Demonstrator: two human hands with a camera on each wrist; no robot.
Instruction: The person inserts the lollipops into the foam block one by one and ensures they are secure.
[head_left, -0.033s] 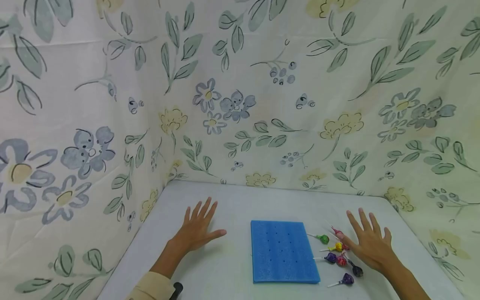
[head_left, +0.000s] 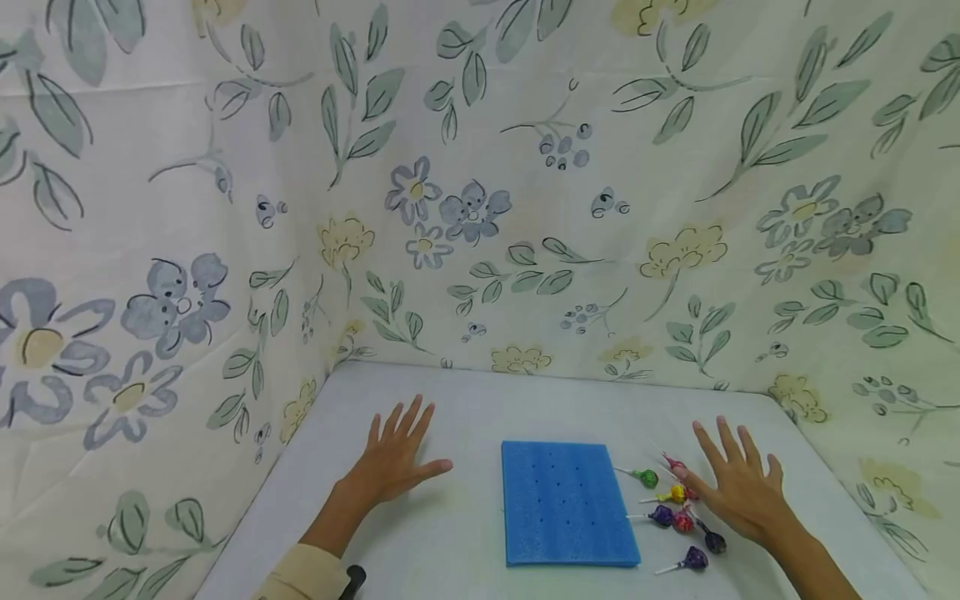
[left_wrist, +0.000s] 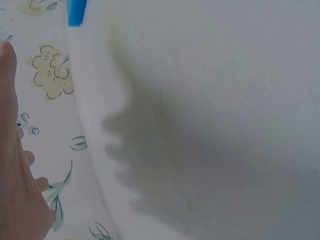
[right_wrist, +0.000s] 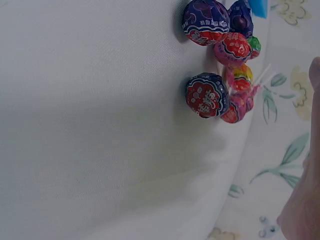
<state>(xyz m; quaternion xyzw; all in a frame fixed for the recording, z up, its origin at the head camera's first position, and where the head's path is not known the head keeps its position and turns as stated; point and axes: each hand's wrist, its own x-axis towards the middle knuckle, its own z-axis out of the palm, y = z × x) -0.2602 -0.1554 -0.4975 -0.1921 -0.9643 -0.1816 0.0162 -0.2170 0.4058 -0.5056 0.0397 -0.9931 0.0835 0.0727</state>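
My left hand [head_left: 393, 462] hovers over the left of the white table with spread fingers, holding nothing. On the right, my right hand [head_left: 742, 492] is also spread and bare, its thumb overlapping a pink lollipop in the head view. Between the hands lies a flat blue foam block [head_left: 562, 508] with rows of small holes. Several wrapped lollipops are scattered along its right side: a green lollipop [head_left: 648, 478], a yellow lollipop [head_left: 677, 494], red and purple ones, and a dark lollipop [head_left: 715, 543] nearest my right wrist. A purple lollipop [head_left: 695, 558] lies apart at the front.
A floral cloth [head_left: 555, 292] hangs behind and along both sides of the white table [head_left: 450, 533]. A small black object [head_left: 352, 581] sticks up beside my left sleeve [head_left: 303, 575]. The left wrist view shows the left hand's shadow on the tabletop.
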